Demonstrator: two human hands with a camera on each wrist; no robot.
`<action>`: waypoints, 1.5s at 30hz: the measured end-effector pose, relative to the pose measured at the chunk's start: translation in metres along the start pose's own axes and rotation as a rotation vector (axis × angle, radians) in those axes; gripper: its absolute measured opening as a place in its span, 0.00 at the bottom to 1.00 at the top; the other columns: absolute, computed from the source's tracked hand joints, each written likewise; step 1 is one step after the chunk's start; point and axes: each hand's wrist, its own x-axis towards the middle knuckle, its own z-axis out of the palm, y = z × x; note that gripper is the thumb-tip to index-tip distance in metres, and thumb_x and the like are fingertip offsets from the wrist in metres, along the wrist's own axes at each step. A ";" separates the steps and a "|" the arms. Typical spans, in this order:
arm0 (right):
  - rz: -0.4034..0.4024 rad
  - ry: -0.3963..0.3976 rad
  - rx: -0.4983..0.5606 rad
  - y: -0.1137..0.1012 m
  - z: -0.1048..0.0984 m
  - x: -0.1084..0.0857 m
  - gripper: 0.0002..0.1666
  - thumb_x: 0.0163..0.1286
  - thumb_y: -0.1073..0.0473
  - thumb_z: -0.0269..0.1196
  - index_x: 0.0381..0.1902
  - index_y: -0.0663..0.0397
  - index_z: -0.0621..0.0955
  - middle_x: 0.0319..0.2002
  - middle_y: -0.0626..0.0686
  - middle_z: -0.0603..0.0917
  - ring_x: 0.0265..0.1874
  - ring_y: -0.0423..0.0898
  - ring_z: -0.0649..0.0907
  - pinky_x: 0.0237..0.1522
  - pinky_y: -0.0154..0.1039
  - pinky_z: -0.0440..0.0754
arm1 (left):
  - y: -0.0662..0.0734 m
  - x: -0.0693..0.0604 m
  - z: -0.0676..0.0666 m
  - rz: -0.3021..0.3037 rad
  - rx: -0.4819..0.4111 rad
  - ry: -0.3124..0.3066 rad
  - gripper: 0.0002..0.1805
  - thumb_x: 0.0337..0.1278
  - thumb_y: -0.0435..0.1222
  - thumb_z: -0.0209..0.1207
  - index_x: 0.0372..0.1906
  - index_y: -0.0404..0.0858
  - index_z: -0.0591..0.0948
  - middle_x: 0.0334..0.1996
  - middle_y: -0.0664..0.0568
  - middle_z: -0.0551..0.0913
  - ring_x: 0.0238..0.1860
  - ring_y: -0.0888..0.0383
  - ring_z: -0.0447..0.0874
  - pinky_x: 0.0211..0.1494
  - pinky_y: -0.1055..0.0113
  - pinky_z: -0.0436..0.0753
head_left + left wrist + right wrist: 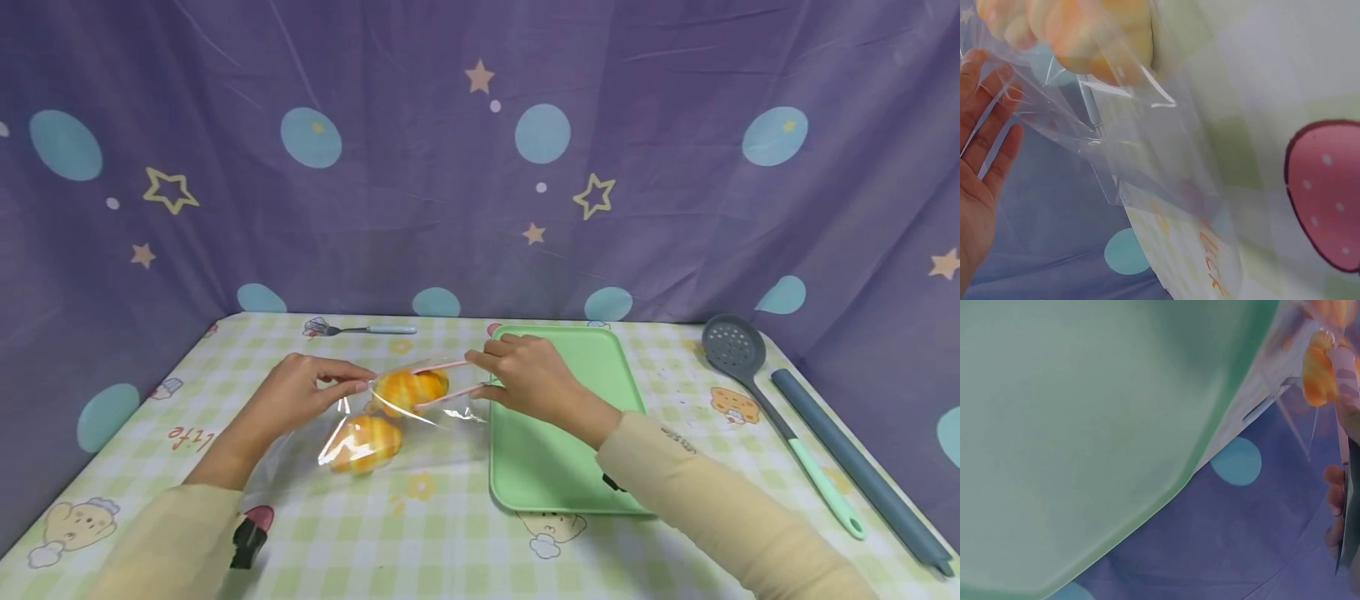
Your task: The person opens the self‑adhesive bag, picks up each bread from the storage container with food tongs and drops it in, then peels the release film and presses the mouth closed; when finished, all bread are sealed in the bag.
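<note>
My left hand (307,392) pinches the rim of a clear plastic bag (465,412) between thumb and fingers. In the left wrist view, the bag (1141,150) stretches away from the fingers of the hand (985,150). A yellow-orange bread roll (363,443) lies in the bag's lower part. Another bread roll (412,390) is near the bag's mouth, between the arms of pink tongs (442,365). My right hand (528,379) grips the tongs from the right, above the tray's edge. The right wrist view catches the tongs (1342,369) close to the roll (1317,372).
A green tray (562,467) lies right of the bag. Further right are a slotted skimmer (735,346) with a mint handle and a long grey-blue rod (855,467). A fork (367,330) lies at the back of the checked tablecloth (435,550), before a purple curtain (420,242).
</note>
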 end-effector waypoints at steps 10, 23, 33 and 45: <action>-0.071 -0.074 -0.175 -0.011 0.003 0.010 0.26 0.63 0.35 0.70 0.50 0.45 0.87 0.37 0.44 0.85 0.36 0.42 0.84 0.30 0.33 0.80 | 0.006 0.003 -0.001 0.005 0.013 0.014 0.08 0.62 0.37 0.69 0.45 0.45 0.92 0.38 0.59 0.91 0.37 0.57 0.87 0.41 0.56 0.85; -0.070 -0.082 -0.181 -0.013 0.002 0.015 0.26 0.62 0.35 0.71 0.48 0.46 0.87 0.37 0.44 0.86 0.34 0.43 0.84 0.30 0.34 0.82 | 0.008 0.004 -0.005 -0.026 0.035 0.019 0.09 0.65 0.38 0.67 0.47 0.46 0.92 0.37 0.56 0.91 0.37 0.55 0.86 0.41 0.53 0.83; 0.042 -0.028 -0.101 -0.019 0.010 0.015 0.30 0.64 0.33 0.68 0.51 0.48 0.85 0.34 0.45 0.83 0.30 0.43 0.82 0.23 0.33 0.78 | 0.007 0.004 0.000 -0.029 0.030 0.025 0.10 0.65 0.40 0.67 0.47 0.47 0.92 0.42 0.51 0.91 0.40 0.50 0.88 0.44 0.48 0.85; 0.040 0.029 -0.069 -0.026 0.019 0.026 0.31 0.60 0.33 0.72 0.49 0.50 0.86 0.34 0.46 0.84 0.30 0.44 0.82 0.26 0.34 0.81 | 0.007 0.005 0.004 -0.023 0.014 0.038 0.10 0.64 0.39 0.68 0.48 0.46 0.91 0.43 0.50 0.91 0.41 0.48 0.89 0.45 0.45 0.85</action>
